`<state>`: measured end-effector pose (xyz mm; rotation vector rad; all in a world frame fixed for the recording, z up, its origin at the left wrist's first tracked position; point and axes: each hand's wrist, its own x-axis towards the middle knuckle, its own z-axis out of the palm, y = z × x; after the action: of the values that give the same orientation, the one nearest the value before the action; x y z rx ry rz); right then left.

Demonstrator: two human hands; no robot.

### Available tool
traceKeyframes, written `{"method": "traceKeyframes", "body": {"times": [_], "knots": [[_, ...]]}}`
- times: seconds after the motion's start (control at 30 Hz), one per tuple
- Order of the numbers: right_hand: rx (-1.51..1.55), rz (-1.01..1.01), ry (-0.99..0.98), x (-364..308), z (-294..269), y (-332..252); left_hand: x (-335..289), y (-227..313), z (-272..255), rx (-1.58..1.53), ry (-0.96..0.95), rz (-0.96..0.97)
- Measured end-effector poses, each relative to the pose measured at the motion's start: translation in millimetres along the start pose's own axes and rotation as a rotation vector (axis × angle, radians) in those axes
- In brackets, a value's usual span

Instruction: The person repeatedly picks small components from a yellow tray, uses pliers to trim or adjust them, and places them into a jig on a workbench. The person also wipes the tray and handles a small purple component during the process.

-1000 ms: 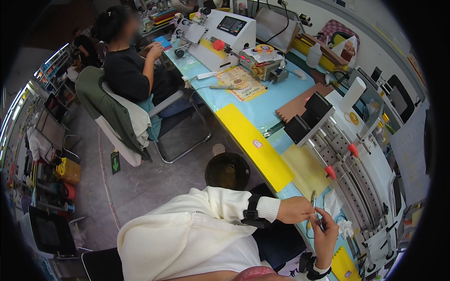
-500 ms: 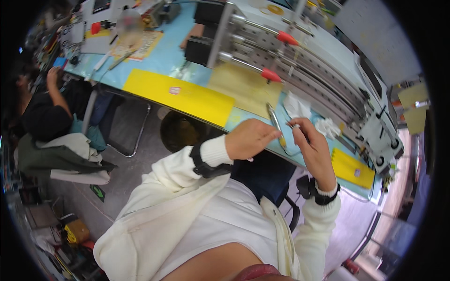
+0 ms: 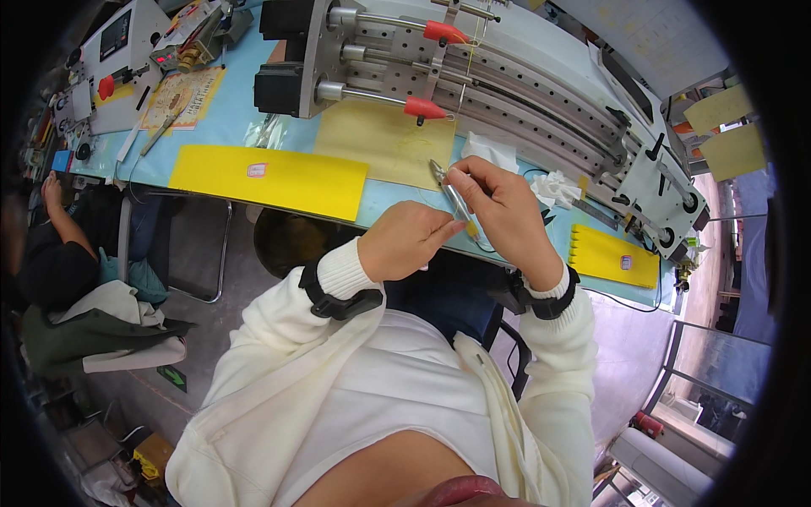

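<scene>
My left hand (image 3: 401, 241) is over the table's front edge, with its fingers pressed together and pointing right. Whatever its fingertips hold, if anything, is too small to make out. Just to the right, my right hand (image 3: 500, 207) is bent with thumb and fingertips drawn together; what they pinch cannot be seen clearly. Between the hands lies a slim silver hand tool (image 3: 457, 201) with a plier-like head and a yellow end. It is partly covered by my fingers, and I cannot tell whether the right fingertips touch it.
Behind stands a metal rail machine (image 3: 507, 101) with red-capped clamps (image 3: 422, 107). A yellow board (image 3: 270, 182) lies left, a notched yellow strip (image 3: 614, 256) right. Crumpled white tissue (image 3: 553, 188) is beside the right hand. A person (image 3: 63, 228) sits far left.
My right hand has moved left and away from me, its fingers now beside the silver tool's head. The left hand stays low, near the tool's yellow end. The whole view has shifted.
</scene>
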<state>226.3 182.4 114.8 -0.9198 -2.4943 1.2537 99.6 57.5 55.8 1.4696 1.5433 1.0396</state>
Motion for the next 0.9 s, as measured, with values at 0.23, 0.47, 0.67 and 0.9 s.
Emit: {"method": "traceKeyframes", "body": {"times": [0.23,0.47,0.67,0.9], "knots": [[0.000,0.003,0.213,3.9,6.4,-4.0,7.1,-10.7,0.7,-0.337,0.052,-0.129],[0.071,-0.273,0.434,31.1,29.5,10.0,8.5,-10.0,-6.3,-0.419,0.173,-0.075],[-0.172,-0.476,0.573,18.4,-11.3,-2.5,36.1,-7.1,-15.6,-0.783,0.379,-0.115],[-0.563,-0.269,0.242,78.1,-50.8,-0.8,76.7,-1.1,-2.5,-0.918,0.506,0.041]]}}
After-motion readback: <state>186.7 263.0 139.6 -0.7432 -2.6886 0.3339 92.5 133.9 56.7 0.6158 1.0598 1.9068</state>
